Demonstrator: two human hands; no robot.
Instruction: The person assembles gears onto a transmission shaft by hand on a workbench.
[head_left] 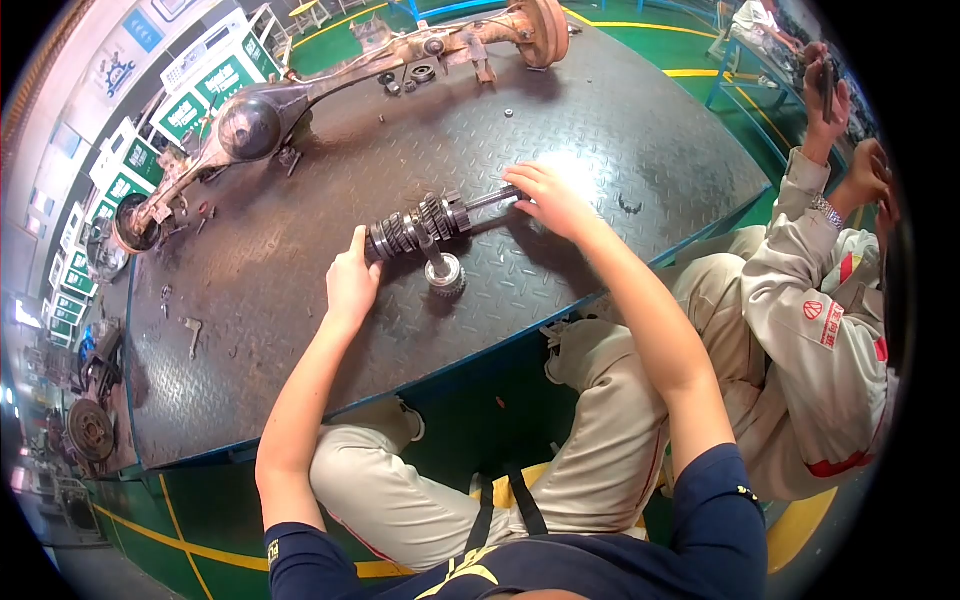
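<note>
A metal gear shaft (440, 213) with several toothed gears lies across the steel table (300, 340). Its thick left end is gripped by my left hand (353, 278), fingers closed around it. At the thin right end, my right hand (550, 203) has its fingers wrapped over the rod. A shorter shaft with a gear (445, 275) at its lower end rests against the front of the gear stack, between my two hands.
A rusty axle housing (250, 124) with a drum (543, 32) spans the table's far side. Small parts, a bracket (193, 337) and a broken ring (629, 205), lie around. A seated co-worker (810, 320) in beige is at the right, hands raised.
</note>
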